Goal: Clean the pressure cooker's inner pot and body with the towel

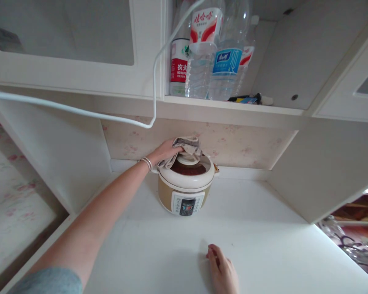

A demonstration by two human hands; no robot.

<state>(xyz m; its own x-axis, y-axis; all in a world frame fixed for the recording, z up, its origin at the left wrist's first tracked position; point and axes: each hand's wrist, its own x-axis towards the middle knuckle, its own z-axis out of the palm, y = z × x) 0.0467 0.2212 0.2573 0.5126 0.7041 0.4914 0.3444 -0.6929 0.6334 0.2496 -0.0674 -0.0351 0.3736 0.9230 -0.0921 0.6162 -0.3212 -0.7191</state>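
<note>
A rice cooker (164, 194) with a gold-brown body, white lid rim and front control panel stands on the white counter. My left hand (168, 150) is closed on a grey and beige cloth (190, 143) that is pressed against the top of the lid (184, 182). The cloth hides part of the lid and its knob. Nearer to me, my right hand (222, 267) is low over the counter, in front of the cooker and touching no other object. Its fingers are loosely curled in, with nothing visible in them.
An open cabinet shelf (233, 104) above the cooker holds several plastic bottles (202, 53) and small items. A white cable (70, 108) hangs across the upper left. Side panels (325, 163) bound the counter (159, 253). Behind it is a flower-patterned back wall (239, 143).
</note>
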